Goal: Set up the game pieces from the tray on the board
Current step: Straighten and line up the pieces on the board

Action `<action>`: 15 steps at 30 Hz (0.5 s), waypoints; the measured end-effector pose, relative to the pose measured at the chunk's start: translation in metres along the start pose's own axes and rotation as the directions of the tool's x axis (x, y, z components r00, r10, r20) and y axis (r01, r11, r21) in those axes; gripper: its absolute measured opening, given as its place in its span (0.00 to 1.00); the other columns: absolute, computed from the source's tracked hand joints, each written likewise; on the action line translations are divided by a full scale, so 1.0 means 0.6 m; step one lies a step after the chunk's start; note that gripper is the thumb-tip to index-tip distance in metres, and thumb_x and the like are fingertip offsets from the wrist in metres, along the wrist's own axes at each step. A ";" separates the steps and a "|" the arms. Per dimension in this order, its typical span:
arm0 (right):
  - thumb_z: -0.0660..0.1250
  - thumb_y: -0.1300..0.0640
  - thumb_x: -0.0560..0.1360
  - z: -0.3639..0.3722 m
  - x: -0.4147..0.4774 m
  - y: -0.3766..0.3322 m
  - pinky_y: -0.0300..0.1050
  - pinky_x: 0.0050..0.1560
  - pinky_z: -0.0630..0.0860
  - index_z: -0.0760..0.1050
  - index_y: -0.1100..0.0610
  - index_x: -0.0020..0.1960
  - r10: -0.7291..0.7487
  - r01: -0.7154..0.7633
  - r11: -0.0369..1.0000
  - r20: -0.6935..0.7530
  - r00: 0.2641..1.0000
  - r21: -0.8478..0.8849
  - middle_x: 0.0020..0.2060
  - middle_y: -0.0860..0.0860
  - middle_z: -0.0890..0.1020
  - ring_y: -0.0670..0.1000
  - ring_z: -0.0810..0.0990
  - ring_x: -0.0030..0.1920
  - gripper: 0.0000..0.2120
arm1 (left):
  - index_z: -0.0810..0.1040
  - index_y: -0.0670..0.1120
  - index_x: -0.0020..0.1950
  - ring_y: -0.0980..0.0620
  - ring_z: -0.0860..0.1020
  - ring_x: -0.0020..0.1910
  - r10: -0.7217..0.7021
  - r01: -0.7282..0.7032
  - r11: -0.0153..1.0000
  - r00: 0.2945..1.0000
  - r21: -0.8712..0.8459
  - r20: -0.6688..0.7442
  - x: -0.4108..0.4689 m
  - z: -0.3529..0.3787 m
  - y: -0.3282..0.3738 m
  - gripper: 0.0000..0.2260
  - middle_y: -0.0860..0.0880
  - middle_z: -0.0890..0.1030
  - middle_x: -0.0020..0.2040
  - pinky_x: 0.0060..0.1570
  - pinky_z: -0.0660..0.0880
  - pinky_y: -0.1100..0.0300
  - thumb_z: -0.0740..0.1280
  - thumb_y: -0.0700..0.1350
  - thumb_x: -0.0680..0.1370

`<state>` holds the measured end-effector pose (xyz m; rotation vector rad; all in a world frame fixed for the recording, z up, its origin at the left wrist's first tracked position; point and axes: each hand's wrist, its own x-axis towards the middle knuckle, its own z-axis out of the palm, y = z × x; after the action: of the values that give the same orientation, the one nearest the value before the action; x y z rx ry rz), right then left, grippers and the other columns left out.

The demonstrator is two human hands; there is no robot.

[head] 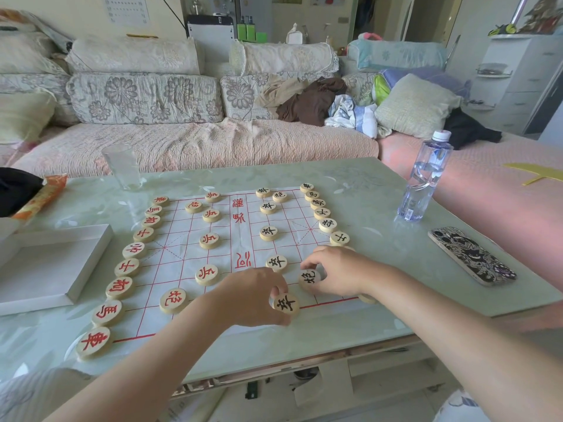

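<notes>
Board (pixel 243 239) — a white sheet with red grid lines — is laid flat on the pale green table (pixel 380 190). Red-lettered discs (pixel 119 288) are lined along its left edge, black-lettered discs (pixel 322 213) along its right. Left hand (pixel 253 296) is pinched on a black-lettered disc (pixel 285 303) at the near edge. Right hand (pixel 338 271) is closed, fingers curled, around another black-lettered disc (pixel 309 279) just beside it. White tray (pixel 76 269) is seen left of the board, no pieces visible in it.

Pale wooden discs (pixel 209 241) (matt, ink-carved) lie on a creased paper board (pixel 179 239) over glossy glass tabletop (pixel 365 190).
</notes>
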<state>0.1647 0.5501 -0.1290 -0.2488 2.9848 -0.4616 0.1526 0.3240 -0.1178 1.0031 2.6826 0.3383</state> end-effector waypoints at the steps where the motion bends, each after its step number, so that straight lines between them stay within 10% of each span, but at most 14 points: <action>1: 0.70 0.37 0.71 0.001 0.002 0.000 0.38 0.51 0.68 0.76 0.42 0.62 -0.001 0.001 1.000 -0.001 1.000 -0.002 0.52 0.37 0.72 0.42 0.73 0.52 0.21 | 0.75 0.58 0.56 0.56 0.75 0.49 0.000 0.000 1.000 1.000 0.001 0.001 0.000 0.000 0.000 0.21 0.61 0.76 0.52 0.50 0.74 0.58 0.72 0.63 0.67; 10: 0.72 0.45 0.73 -0.034 -0.021 0.002 0.34 0.49 0.66 0.70 0.41 0.70 0.030 -0.027 0.989 -0.019 0.999 0.144 0.57 0.39 0.74 0.38 0.72 0.46 0.27 | 0.70 0.60 0.64 0.59 0.73 0.48 0.022 -0.019 0.999 0.998 0.043 -0.058 -0.003 -0.013 0.009 0.27 0.63 0.74 0.53 0.45 0.70 0.62 0.69 0.67 0.68; 15: 0.72 0.52 0.74 -0.071 -0.063 0.063 0.31 0.42 0.67 0.78 0.43 0.59 0.145 -0.102 0.965 -0.169 0.975 0.244 0.49 0.40 0.80 0.33 0.75 0.38 0.14 | 0.73 0.58 0.61 0.60 0.73 0.45 0.094 -0.109 0.993 0.964 -0.050 -0.248 0.016 -0.015 0.053 0.18 0.61 0.74 0.50 0.43 0.71 0.62 0.67 0.60 0.74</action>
<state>0.1905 0.6047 -0.0972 0.0043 3.0586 -0.8571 0.1618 0.3528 -0.1013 1.1509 2.8209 0.6008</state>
